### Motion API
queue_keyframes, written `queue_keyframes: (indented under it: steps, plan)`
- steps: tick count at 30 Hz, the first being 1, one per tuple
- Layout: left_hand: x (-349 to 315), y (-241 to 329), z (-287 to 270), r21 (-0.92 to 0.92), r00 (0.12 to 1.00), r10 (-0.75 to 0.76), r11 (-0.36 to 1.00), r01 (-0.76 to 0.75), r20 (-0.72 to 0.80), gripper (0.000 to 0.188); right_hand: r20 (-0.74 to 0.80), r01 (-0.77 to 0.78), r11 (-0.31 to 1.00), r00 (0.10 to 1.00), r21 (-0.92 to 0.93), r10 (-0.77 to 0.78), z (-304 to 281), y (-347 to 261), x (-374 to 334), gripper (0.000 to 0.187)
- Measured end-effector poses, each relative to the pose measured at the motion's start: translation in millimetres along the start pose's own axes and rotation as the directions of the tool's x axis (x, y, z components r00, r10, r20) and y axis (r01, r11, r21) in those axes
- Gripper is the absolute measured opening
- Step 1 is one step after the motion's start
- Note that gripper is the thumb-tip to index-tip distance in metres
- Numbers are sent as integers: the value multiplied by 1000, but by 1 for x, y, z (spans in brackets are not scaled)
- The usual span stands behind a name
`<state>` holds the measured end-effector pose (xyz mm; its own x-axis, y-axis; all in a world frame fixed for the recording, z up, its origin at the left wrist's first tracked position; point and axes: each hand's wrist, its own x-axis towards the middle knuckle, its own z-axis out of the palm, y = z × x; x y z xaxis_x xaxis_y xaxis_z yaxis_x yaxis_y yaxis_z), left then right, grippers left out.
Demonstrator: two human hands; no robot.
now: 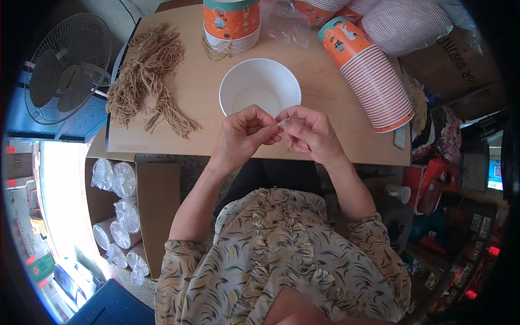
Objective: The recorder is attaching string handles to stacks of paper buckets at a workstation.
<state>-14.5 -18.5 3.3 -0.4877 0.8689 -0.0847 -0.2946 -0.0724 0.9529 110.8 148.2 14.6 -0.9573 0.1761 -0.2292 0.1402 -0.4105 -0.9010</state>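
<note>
Tiny pale piece (280, 125), one: mostly hidden by fingertips, kind impossible to make out; located above the worktop's (189, 145) near side, just before the tub. Left hand (246, 134) and right hand (310, 132): bare, each pinching the piece between thumb and forefinger, fingertips meeting.

Tub (260, 78), one: white, smooth, round, mouth up, near rim partly covered by the hands. Upright stack (232, 23), one: orange and teal printed tubs, nested, cut off by the upper edge. Tilted stack (371, 76), one: same print, many pale rims showing, exact count unclear. Twine (143, 70), one heap: tan, stringy, frayed, strands beyond counting. Cardboard box (157, 211), one: holds plastic-wrapped rolls (127, 215), several, overlapping. Fan (67, 70), one: round wire cage.
</note>
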Motion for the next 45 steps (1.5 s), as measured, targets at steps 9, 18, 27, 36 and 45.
queue_keyframes:
  steps: [9,18,27,36,45]
  plan:
    - [0,0,1,27,1000,-4,1000,4,12,10,-89,62,992,993,-107,-72,-1,5,1,13]
    - [0,4,2,-36,1000,-29,999,29,3,14,-93,50,998,994,-46,-54,2,8,0,14]
    - [-1,1,2,-34,999,-31,999,30,-13,13,-127,55,997,990,-53,-62,2,9,-1,14]
    - [-1,2,1,-18,999,-50,999,50,-4,14,-181,124,987,973,-103,-141,6,9,3,14]
    - [-1,-2,-1,-19,1000,-23,1000,23,7,20,-209,191,971,953,-142,-218,8,5,5,16]
